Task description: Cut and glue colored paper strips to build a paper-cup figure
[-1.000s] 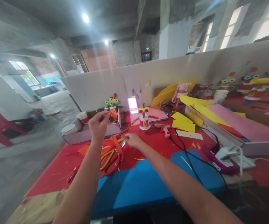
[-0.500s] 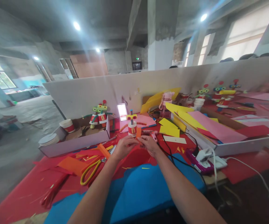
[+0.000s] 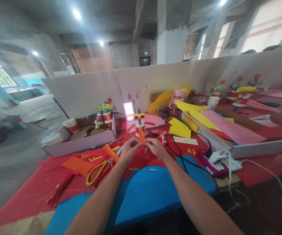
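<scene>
Between my two hands is a small strip of orange paper point(image 3: 142, 137), upright and pinched at its lower end. My left hand point(image 3: 131, 148) grips its left side with thumb and fingertips; my right hand point(image 3: 156, 148) pinches it from the right. Just behind it stands a paper-cup robot figure point(image 3: 140, 125) with a yellow eye piece and coiled red and orange arms. A pink glue gun point(image 3: 163, 137) lies right of my right hand. Left of my left hand are yellow-handled scissors point(image 3: 97, 171) and loose orange paper point(image 3: 76, 165).
A shallow box point(image 3: 79, 147) with finished figures point(image 3: 106, 116) and cups stands at the left. Another box point(image 3: 258, 148) at the right holds coloured paper. A purple power strip point(image 3: 213, 164) with cables lies at the right front. A white partition point(image 3: 94, 85) runs behind.
The orange strip has shifted slightly left and now leans differently between my fingertips. My head view has tilted down and turned a little. Both hands keep their pinch.
</scene>
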The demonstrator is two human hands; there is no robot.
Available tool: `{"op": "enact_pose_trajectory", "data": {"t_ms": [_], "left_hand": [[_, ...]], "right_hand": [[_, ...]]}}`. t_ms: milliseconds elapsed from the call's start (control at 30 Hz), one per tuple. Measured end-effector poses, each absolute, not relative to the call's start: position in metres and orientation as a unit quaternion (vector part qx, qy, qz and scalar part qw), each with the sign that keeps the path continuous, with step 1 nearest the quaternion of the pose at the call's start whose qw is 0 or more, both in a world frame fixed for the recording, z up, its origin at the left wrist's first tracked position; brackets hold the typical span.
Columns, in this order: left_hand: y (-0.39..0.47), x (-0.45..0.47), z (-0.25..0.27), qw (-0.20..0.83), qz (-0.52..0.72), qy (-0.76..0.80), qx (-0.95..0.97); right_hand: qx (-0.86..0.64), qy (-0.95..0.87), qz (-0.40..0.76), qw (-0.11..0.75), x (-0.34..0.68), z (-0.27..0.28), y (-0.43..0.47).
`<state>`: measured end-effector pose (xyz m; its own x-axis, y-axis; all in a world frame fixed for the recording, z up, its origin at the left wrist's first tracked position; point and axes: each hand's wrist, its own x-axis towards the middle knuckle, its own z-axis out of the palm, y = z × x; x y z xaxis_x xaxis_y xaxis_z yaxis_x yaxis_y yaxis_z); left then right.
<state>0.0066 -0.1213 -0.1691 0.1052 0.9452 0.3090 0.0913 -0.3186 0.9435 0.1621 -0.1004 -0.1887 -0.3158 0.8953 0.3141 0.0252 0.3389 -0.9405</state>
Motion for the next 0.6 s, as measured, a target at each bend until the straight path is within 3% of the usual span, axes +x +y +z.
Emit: {"op": "enact_pose_trajectory", "data": {"t_ms": [233,400,600], "left_hand": [[-0.1206,0.0064,-0.1705,0.417,0.544,0.422,0.594],[-0.1205,0.006,-0.1707,0.413,0.549,0.411,0.599],[-0.1196,0.0058,-0.1725,0.415,0.556,0.415,0.589]], "right_hand": [[-0.311,-0.622,0.53,0.484,0.158,-0.1861,-0.1063],[-0.327,-0.662,0.469,0.485,0.1572,-0.185,-0.1079],[-0.312,-0.658,0.481,0.488,0.1559,-0.1886,-0.1046]]}}
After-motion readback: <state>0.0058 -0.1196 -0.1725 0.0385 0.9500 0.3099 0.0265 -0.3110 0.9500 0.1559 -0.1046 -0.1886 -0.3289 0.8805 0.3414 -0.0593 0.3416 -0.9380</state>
